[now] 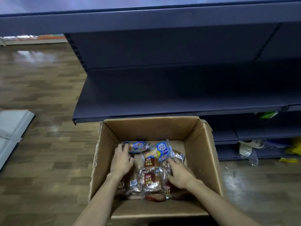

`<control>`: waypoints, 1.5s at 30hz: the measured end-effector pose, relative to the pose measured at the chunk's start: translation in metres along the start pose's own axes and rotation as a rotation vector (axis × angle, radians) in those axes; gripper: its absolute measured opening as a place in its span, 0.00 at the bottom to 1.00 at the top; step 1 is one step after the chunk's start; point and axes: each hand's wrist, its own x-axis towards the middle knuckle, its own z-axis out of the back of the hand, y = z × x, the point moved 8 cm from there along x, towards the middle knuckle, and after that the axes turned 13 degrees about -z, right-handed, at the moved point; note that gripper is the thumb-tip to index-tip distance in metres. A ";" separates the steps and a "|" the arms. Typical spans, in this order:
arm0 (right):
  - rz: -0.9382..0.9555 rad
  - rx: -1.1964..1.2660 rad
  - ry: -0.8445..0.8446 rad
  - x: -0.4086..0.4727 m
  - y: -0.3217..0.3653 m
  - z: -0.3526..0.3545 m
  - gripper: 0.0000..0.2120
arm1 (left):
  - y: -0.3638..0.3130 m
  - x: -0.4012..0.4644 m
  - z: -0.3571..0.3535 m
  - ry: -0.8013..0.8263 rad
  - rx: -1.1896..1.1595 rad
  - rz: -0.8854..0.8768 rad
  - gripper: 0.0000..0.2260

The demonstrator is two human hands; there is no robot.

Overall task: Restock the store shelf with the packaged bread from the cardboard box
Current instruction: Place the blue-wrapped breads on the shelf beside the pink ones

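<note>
Open cardboard box (192,128) holds bread packets (151,180); left hand (121,159) and right hand (179,173) rest on them, grip loose.

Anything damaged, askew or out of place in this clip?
The cardboard box has ragged, torn edges along its left wall and at its far right corner. On the lower shelves to the right, a crumpled plastic bag and loose wrappers lie scattered. The bread packs are jumbled.

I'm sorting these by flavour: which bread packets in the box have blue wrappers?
Two at the far end: the blue packet by the left hand and the blue-labelled packet beside it. The nearer brown-labelled packets aren't.
</note>
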 end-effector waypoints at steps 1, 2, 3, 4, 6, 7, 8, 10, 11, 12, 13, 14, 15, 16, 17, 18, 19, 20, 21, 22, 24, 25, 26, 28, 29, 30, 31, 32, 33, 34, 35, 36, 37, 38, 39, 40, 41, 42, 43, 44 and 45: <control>-0.011 -0.032 -0.018 0.001 -0.002 0.004 0.32 | 0.004 0.003 0.003 -0.031 -0.010 0.002 0.22; -0.025 -0.062 -0.035 0.003 -0.004 0.008 0.31 | 0.009 0.005 0.004 -0.040 -0.009 0.008 0.23; -0.037 -0.083 -0.044 0.005 -0.005 0.011 0.31 | 0.013 0.008 0.003 -0.026 -0.001 0.020 0.25; -0.043 -0.098 -0.049 0.006 -0.005 0.013 0.31 | 0.017 0.011 0.001 0.002 0.003 0.039 0.28; -0.039 -0.112 -0.047 0.007 -0.003 0.015 0.32 | 0.022 0.017 -0.008 0.072 -0.028 0.085 0.32; -0.035 -0.116 -0.046 0.006 -0.001 0.015 0.32 | 0.024 0.018 -0.013 0.100 -0.057 0.107 0.33; -0.032 -0.118 -0.047 0.007 0.001 0.014 0.33 | 0.025 0.020 -0.018 0.121 -0.083 0.131 0.33; -0.030 -0.116 -0.043 0.007 0.000 0.014 0.32 | 0.027 0.018 -0.029 0.172 -0.146 0.197 0.34; -0.030 -0.119 -0.042 0.006 -0.001 0.014 0.32 | 0.029 0.017 -0.034 0.190 -0.187 0.232 0.36; -0.032 -0.122 -0.043 0.006 -0.002 0.015 0.32 | 0.030 0.016 -0.037 0.198 -0.225 0.255 0.37; -0.037 -0.123 -0.043 0.005 -0.003 0.015 0.32 | 0.031 0.015 -0.038 0.201 -0.248 0.268 0.38; -0.042 -0.121 -0.044 0.004 -0.005 0.015 0.31 | 0.032 0.015 -0.039 0.206 -0.253 0.273 0.39; -0.045 -0.117 -0.044 0.003 -0.005 0.015 0.31 | 0.034 0.016 -0.040 0.219 -0.243 0.271 0.40; -0.048 -0.112 -0.041 0.003 -0.006 0.015 0.31 | 0.036 0.016 -0.041 0.239 -0.218 0.259 0.41; -0.049 -0.107 -0.037 0.002 -0.006 0.015 0.30 | 0.037 0.017 -0.043 0.259 -0.179 0.246 0.41; -0.050 -0.103 -0.035 0.001 -0.006 0.014 0.30 | 0.037 0.017 -0.044 0.265 -0.127 0.232 0.40; -0.049 -0.099 -0.035 0.001 -0.006 0.014 0.30 | 0.036 0.017 -0.044 0.258 -0.058 0.219 0.40; -0.048 -0.097 -0.037 0.000 -0.006 0.013 0.29 | 0.034 0.018 -0.043 0.247 0.022 0.198 0.39; -0.045 -0.098 -0.037 -0.002 -0.005 0.012 0.29 | 0.031 0.020 -0.043 0.243 0.096 0.172 0.40; -0.045 -0.100 -0.036 -0.002 -0.006 0.011 0.29 | 0.027 0.021 -0.043 0.246 0.150 0.146 0.41; -0.049 -0.104 -0.030 -0.003 -0.008 0.009 0.30 | 0.021 0.025 -0.047 0.266 0.188 0.104 0.42; -0.052 -0.105 -0.028 -0.003 -0.009 0.009 0.30 | 0.020 0.026 -0.049 0.283 0.192 0.092 0.42; -0.053 -0.106 -0.029 -0.002 -0.010 0.010 0.30 | 0.019 0.028 -0.050 0.300 0.200 0.084 0.41; -0.058 -0.112 -0.028 -0.001 -0.012 0.011 0.30 | 0.019 0.030 -0.048 0.324 0.232 0.073 0.40; -0.057 -0.116 -0.027 -0.001 -0.011 0.012 0.31 | 0.018 0.031 -0.047 0.332 0.244 0.071 0.39; -0.055 -0.121 -0.026 -0.001 -0.011 0.013 0.31 | 0.017 0.032 -0.045 0.341 0.244 0.076 0.39; -0.053 -0.126 -0.023 -0.001 -0.010 0.013 0.31 | 0.017 0.032 -0.044 0.352 0.232 0.089 0.39; -0.051 -0.129 -0.021 -0.001 -0.009 0.014 0.31 | 0.016 0.030 -0.043 0.362 0.213 0.105 0.40; -0.049 -0.133 -0.018 -0.002 -0.008 0.013 0.31 | 0.015 0.029 -0.042 0.371 0.197 0.120 0.40; -0.045 -0.136 -0.014 -0.002 -0.007 0.013 0.31 | 0.015 0.027 -0.041 0.378 0.189 0.129 0.41; -0.038 -0.140 -0.011 -0.003 -0.004 0.012 0.30 | 0.013 0.025 -0.038 0.382 0.193 0.134 0.41; -0.030 -0.146 -0.010 -0.003 -0.001 0.011 0.29 | 0.012 0.022 -0.035 0.385 0.207 0.138 0.42; -0.019 -0.153 -0.013 -0.003 0.002 0.010 0.29 | 0.010 0.020 -0.031 0.386 0.227 0.143 0.42; -0.010 -0.155 -0.015 -0.004 0.006 0.010 0.28 | 0.009 0.019 -0.026 0.381 0.252 0.146 0.42; 0.005 -0.151 -0.016 -0.004 0.010 0.009 0.27 | 0.006 0.018 -0.019 0.369 0.288 0.144 0.41; 0.021 -0.139 -0.014 -0.005 0.014 0.009 0.26 | 0.002 0.018 -0.010 0.349 0.337 0.129 0.40; 0.040 -0.124 -0.011 -0.006 0.019 0.009 0.26 | -0.004 0.017 0.000 0.324 0.393 0.098 0.39; 0.057 -0.108 -0.011 -0.008 0.022 0.009 0.26 | -0.011 0.017 0.010 0.296 0.445 0.053 0.39; 0.070 -0.090 -0.014 -0.010 0.026 0.011 0.27 | -0.019 0.015 0.021 0.263 0.486 0.001 0.38; 0.079 -0.070 -0.021 -0.011 0.029 0.013 0.28 | -0.028 0.013 0.032 0.227 0.517 -0.050 0.37; 0.088 -0.053 -0.037 -0.013 0.032 0.017 0.30 | -0.036 0.009 0.042 0.192 0.541 -0.096 0.36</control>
